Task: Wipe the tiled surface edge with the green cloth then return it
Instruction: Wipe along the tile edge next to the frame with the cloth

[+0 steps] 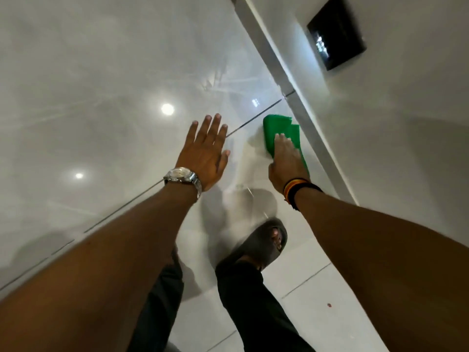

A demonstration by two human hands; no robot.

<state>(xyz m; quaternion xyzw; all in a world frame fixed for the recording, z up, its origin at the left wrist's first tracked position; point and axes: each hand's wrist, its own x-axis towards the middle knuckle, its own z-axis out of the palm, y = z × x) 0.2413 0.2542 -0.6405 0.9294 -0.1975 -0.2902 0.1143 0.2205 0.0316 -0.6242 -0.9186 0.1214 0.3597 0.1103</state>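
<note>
A folded green cloth (280,132) lies pressed flat on the glossy white tiled surface (114,85), right beside its raised edge strip (291,85). My right hand (286,161) lies on the cloth with its fingers over the near half, and it wears dark and striped wristbands. My left hand (206,151) rests flat on the tiles to the left of the cloth, fingers spread and holding nothing, with a silver watch on its wrist.
A dark rectangular plate (336,34) is set in the wall past the edge strip, upper right. A grout line (253,119) crosses the tiles between my hands. Below, my leg in dark trousers and a foot in a grey sandal (264,246) stand on the floor tiles.
</note>
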